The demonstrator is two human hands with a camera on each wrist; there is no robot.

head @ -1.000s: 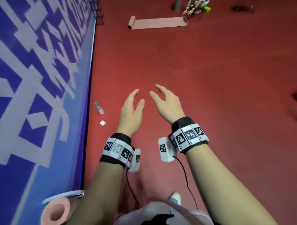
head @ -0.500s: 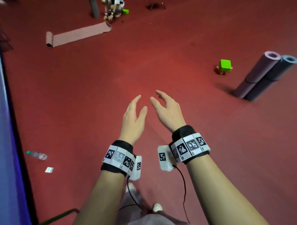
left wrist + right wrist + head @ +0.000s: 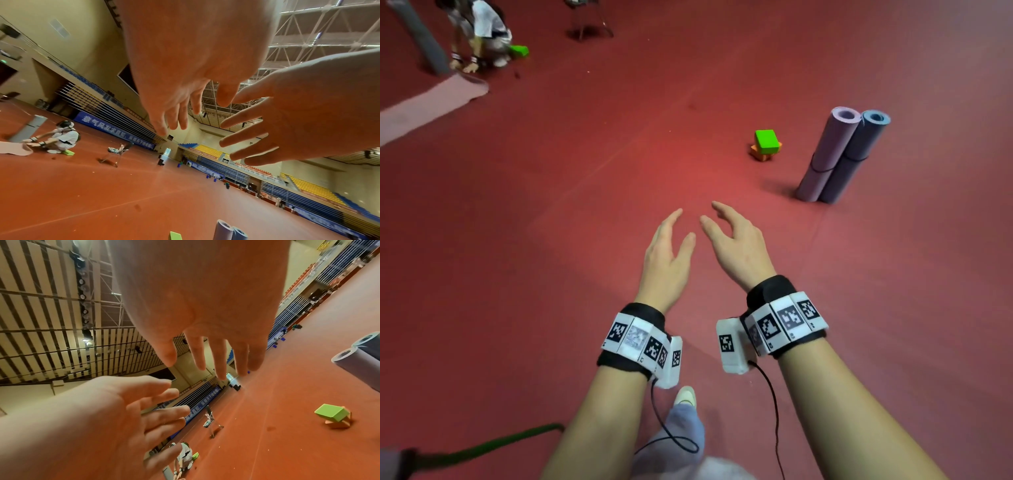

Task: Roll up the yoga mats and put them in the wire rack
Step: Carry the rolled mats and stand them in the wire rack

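Note:
Two rolled yoga mats stand upright side by side on the red floor, ahead and to the right: a purple mat (image 3: 828,154) and a blue-grey mat (image 3: 858,154), each with a dark band round it. Their tops also show as the purple mat (image 3: 223,232) and the blue-grey mat (image 3: 370,344). My left hand (image 3: 667,250) and right hand (image 3: 736,246) hover in front of me, palms facing, fingers straight and relaxed, holding nothing. They are well short of the mats. I cannot make out a wire rack.
A green block (image 3: 767,141) sits on an orange block left of the mats. Far left, another person (image 3: 482,31) crouches at a half-unrolled pink mat (image 3: 431,102) beside an upright grey roll (image 3: 421,37). A metal-framed stand (image 3: 589,20) is far ahead.
The view has swung right: the blue-and-white floor banner, bottle and pink roll left the frame, and the two upright mats came in and grew nearer. Both hands kept the same open pose.

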